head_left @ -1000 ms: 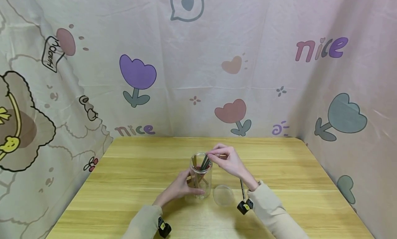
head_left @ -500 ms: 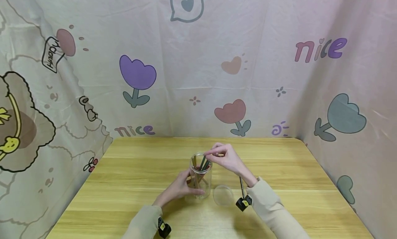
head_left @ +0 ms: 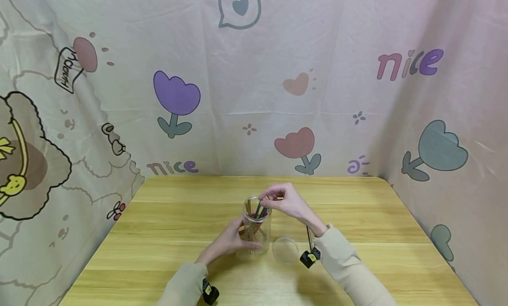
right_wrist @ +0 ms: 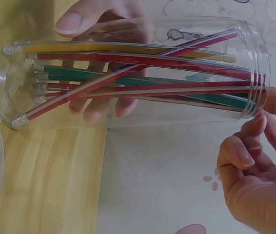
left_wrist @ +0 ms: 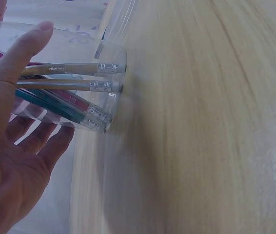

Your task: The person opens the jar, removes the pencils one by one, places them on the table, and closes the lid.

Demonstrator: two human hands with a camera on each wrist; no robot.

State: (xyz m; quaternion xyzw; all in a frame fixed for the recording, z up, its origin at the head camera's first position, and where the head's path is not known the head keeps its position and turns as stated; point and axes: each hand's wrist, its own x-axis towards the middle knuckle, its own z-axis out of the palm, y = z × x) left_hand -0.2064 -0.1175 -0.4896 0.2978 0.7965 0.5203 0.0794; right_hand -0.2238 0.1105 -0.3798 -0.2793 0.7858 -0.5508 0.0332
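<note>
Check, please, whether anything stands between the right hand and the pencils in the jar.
Nothing visible blocks the pencils. The right hand is at the open mouth of the jar; whether it pinches a pencil, I cannot tell. The lid lies beside the jar on the table, and the left hand grips below the mouth.

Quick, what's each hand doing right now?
Left hand: closed around the clear jar.
Right hand: closed, appears to pinch the top of a green pencil at the jar's mouth.

Glossy clear jar [right_wrist: 177,114], metal-banded pencils [right_wrist: 191,90], smooth wood-grain tabletop [head_left: 158,231], matt cloth backdrop [head_left: 238,94]
</note>
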